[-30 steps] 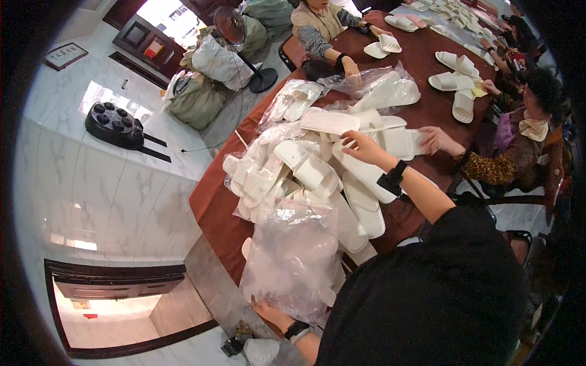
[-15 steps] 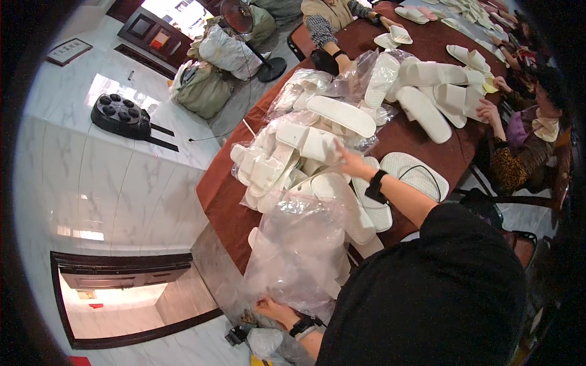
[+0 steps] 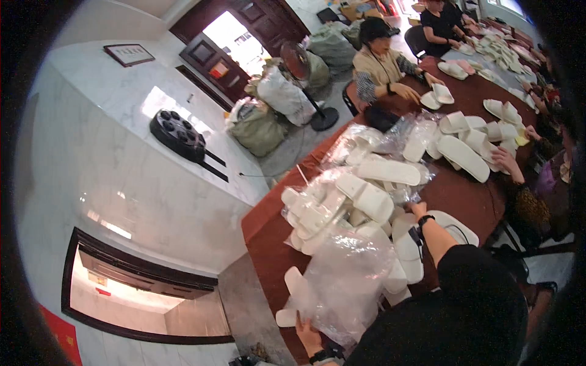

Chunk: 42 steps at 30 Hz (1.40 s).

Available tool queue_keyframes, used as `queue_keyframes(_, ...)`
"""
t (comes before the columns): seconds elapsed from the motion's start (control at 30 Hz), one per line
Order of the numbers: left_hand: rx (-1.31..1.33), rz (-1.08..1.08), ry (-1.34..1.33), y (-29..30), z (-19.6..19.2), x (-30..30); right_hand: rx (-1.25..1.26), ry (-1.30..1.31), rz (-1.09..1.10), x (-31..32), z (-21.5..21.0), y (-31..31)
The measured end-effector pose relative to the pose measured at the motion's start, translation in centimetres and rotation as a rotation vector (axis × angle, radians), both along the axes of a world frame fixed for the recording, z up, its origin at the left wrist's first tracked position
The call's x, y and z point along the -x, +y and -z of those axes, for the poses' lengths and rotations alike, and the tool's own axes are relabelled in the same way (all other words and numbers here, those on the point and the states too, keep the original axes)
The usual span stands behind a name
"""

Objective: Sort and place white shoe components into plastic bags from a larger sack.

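My left hand (image 3: 309, 337) is low at the table's near left edge, by the lower end of a large clear plastic bag (image 3: 351, 287). Its fingers are apart, one of them pointing up beside a white slipper (image 3: 285, 318). Past the bag, my right hand (image 3: 419, 211) reaches down at the right side of a heap of white slippers (image 3: 317, 210). Its fingertips are indistinct against the slippers and clear plastic there. A white open-toed slipper (image 3: 373, 204) lies on the heap to its left. Under my right wrist are more white soles (image 3: 408, 259).
A dark red cloth covers the table (image 3: 265, 235). Across it sits a person in a beige vest (image 3: 384, 67) near a pair of slippers (image 3: 437, 96). Another person's hand (image 3: 506, 161) touches slippers at the right. Stuffed sacks (image 3: 256, 128) and a standing fan (image 3: 296, 61) are on the floor beyond.
My right hand has come off the slipper on the heap and moved down to the right. My left hand has shifted up to the slipper by the bag. The view has swung left and up.
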<state>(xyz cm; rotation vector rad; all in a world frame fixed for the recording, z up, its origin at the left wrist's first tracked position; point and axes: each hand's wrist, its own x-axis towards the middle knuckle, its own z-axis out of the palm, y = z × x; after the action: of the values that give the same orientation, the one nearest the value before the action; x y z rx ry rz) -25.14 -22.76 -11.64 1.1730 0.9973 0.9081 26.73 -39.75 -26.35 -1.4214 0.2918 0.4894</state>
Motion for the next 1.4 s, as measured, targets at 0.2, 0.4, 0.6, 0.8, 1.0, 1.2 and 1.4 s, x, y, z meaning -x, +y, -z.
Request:
queue_keyframes(0.2, 0.189, 0.031, 0.019, -0.5, 1.0, 0.9, -0.165, 0.237, -0.235, -3.1, -0.4, 2.2)
queue_keyframes(0.4, -0.238, 0.159, 0.335, -0.9, 0.4, 0.5, 0.231, -0.717, -0.451, -4.0, -10.7, 5.7)
queue_keyframes(0.6, -0.315, 0.142, 0.194, -0.9, -1.7, -0.1, 0.075, -1.047, -0.551, -0.3, -27.3, 6.4)
queue_keyframes(0.8, 0.111, -0.045, 0.011, 0.0, 0.2, 0.9, -0.837, -0.504, -0.725, -0.5, -34.5, 3.8)
queue_keyframes(1.0, 0.178, -0.087, -0.135, 0.5, 1.6, 2.3, -1.151, -0.323, -0.518, -3.1, -35.0, -0.8)
queue_keyframes(1.2, 0.154, -0.091, -0.110, 0.2, -0.4, 1.8, 0.713, -0.584, -0.794, -11.9, -21.9, -9.8)
queue_keyframes(1.4, 0.172, -0.084, -0.055, 0.0, -0.1, 1.7, 0.636, -0.967, -0.361, -7.4, -18.0, -13.4)
